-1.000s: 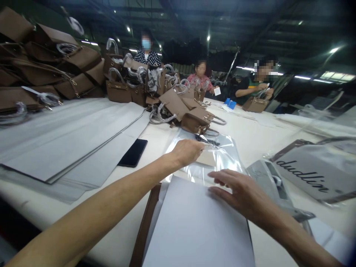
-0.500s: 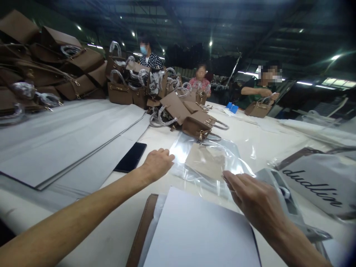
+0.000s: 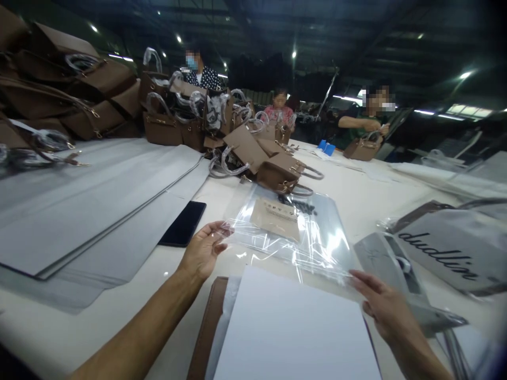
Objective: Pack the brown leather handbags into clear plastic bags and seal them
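A clear plastic bag (image 3: 325,237) lies spread across the table in front of me. My left hand (image 3: 204,248) pinches its near left corner, and my right hand (image 3: 380,301) pinches the near right one. Within the bag's outline shows a beige printed packet (image 3: 275,219); whether it is inside or underneath I cannot tell. Closer to me, a white sheet (image 3: 293,327) covers a brown leather-like piece (image 3: 208,327), most of which is hidden.
Brown handbags (image 3: 277,169) with wrapped handles are heaped beyond the bag. Large grey sheets (image 3: 99,200) and a black phone (image 3: 184,224) lie left. A grey tape dispenser (image 3: 396,264) and a covered bag marked "dudlin" (image 3: 455,253) stand right. Several people work at the far side.
Both hands have moved apart to the bag's near corners and now grip them. The plastic has been pulled flatter and wider, and the packet's print now shows. The view has shifted slightly.
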The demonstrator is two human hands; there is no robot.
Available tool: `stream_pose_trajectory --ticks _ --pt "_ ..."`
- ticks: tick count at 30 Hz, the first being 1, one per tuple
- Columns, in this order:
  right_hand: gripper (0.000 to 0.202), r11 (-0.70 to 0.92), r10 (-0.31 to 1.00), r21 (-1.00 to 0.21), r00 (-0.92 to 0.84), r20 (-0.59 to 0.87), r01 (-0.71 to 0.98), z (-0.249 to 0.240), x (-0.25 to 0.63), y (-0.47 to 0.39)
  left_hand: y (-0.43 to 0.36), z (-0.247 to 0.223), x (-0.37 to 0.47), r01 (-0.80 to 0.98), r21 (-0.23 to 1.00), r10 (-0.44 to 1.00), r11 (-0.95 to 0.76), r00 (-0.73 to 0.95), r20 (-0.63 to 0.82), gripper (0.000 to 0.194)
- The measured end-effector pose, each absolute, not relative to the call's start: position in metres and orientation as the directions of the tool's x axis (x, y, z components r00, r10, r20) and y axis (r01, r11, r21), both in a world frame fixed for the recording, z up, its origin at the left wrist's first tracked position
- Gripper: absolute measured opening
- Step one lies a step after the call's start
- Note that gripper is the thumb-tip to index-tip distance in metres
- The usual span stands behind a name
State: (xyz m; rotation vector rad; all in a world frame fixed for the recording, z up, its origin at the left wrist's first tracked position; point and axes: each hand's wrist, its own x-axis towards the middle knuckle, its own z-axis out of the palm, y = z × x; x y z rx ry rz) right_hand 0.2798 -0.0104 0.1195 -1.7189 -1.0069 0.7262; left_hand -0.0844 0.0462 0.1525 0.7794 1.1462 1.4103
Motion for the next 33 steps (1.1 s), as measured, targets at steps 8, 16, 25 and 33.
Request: stream_pose_trajectory --ticks 8,16,25,33 --pt "0.039 -0.151 0.809 -0.853 0.433 -0.397 -0.499 0.106 0.267 -0.006 0.04 0.137 -0.086 0.649 0.718 0.953 -0.253 0.037 0.302 0.039" --pt "0.037 -0.186 0.801 -0.875 0.447 -0.398 -0.447 0.094 0.275 -0.006 0.05 0.159 -0.078 0.699 0.692 0.977 -0.181 0.211 0.043 0.046" --pt "0.037 -0.075 0.735 -0.993 0.668 -0.117 -0.092 0.122 0.22 -0.008 0.044 0.173 -0.071 0.346 0.926 0.951 -0.152 0.306 0.042 0.046" --pt "0.029 0.163 0.682 -0.834 0.551 0.481 0.527 0.145 0.208 -0.043 0.015 0.178 -0.09 0.188 0.926 0.905 -0.327 0.344 0.249 0.039"
